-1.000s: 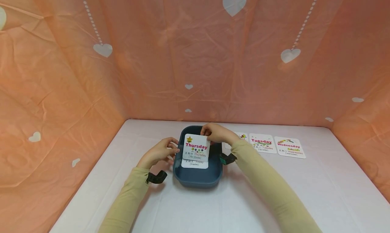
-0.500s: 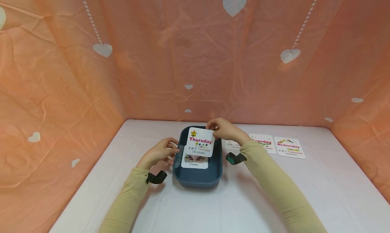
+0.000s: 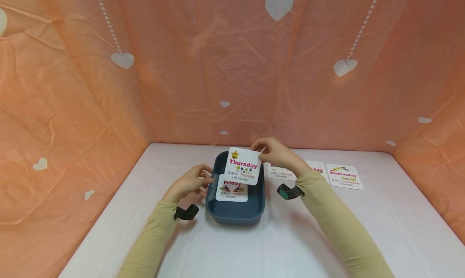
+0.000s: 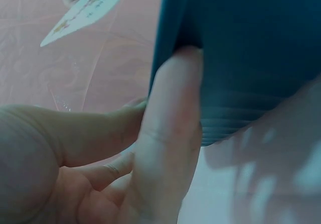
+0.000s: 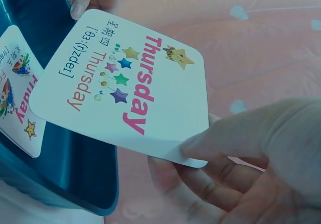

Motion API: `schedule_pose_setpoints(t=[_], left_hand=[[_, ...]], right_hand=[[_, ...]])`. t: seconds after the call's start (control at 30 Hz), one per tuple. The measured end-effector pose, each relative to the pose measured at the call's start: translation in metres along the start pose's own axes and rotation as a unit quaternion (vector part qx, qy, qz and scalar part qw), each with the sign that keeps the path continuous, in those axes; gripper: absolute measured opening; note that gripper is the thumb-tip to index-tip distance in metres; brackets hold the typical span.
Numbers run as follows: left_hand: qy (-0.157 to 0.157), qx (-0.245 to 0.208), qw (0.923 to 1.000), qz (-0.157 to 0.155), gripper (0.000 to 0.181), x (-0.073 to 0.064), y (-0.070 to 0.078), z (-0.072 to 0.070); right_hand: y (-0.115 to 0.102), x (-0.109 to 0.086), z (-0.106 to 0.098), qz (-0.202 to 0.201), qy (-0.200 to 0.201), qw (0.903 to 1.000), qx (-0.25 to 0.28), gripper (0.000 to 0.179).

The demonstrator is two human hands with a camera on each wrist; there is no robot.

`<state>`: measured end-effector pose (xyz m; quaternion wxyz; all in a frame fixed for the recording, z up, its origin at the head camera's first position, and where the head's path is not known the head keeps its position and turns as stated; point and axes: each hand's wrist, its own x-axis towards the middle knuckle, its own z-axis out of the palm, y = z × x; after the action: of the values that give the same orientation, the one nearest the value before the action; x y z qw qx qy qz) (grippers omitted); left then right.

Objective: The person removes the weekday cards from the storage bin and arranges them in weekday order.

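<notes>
My right hand [image 3: 277,153] pinches a white Thursday card [image 3: 242,165] by one corner, thumb on the printed face and fingers beneath. The right wrist view shows the card [image 5: 125,88] tilted over the dark blue tray [image 5: 95,184], with a star picture and bold pink lettering. Inside the tray [image 3: 236,213] lies a Friday card [image 3: 232,189], partly overlapped by the held card in the head view. My left hand [image 3: 190,184] grips the tray's left side, thumb at the rim and fingers [image 4: 173,103] against the outer wall.
To the right of the tray, a Monday card [image 3: 281,173], a Tuesday card [image 3: 317,168] and a Wednesday card [image 3: 344,176] lie in a row on the white table [image 3: 308,237]. My right hand and sleeve partly cover the first two. An orange cloth [image 3: 181,88] hangs behind the table.
My right hand has lifted the Thursday card up and to the right, off the Friday card, which now shows more of its face. My left hand stays at the tray.
</notes>
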<state>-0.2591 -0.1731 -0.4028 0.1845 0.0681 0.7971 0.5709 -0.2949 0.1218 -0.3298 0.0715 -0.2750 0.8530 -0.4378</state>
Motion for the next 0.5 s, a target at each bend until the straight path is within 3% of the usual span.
schedule_pose_setpoints(t=[0.5], left_hand=[[-0.001,0.002,1.0,0.004,0.035,0.0,-0.001,0.0]], right_hand=[[0.008,-0.024,-0.02,0.012,0.026,0.9992,0.029,0.029]])
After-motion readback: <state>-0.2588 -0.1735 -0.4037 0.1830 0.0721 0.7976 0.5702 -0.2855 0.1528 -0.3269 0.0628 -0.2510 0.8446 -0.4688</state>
